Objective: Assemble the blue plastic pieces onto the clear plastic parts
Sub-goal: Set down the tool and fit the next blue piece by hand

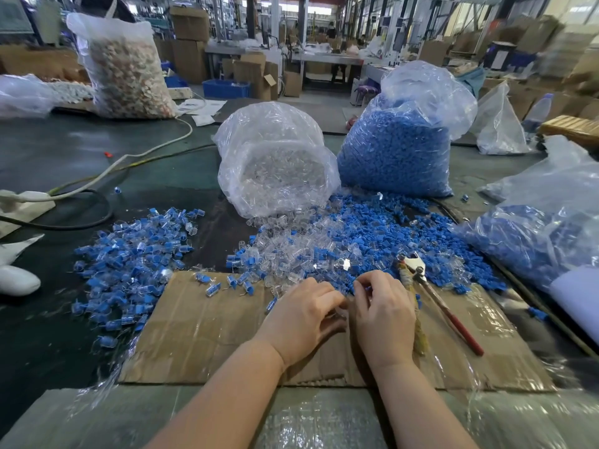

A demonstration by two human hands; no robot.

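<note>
Joining one blue piece to one clear part looks to be the step in hand — the left hand (303, 314) and right hand (382, 314) meet fingertip to fingertip over the cardboard sheet (201, 332) on the table (64, 150). Both have fingers curled in a pinch; a speck of blue shows at the right fingertips, something pale at the left. To do it well, line the blue piece square to the clear part's opening before pressing, and keep both low over the cardboard so a slip drops nothing far.

Loose blue pieces (382, 228) and clear parts (291, 251) lie heaped just beyond the hands — finished ones (129, 264) pile to the left. What is pinched stays mostly hidden behind the knuckles, so whether it has seated I cannot tell.
</note>
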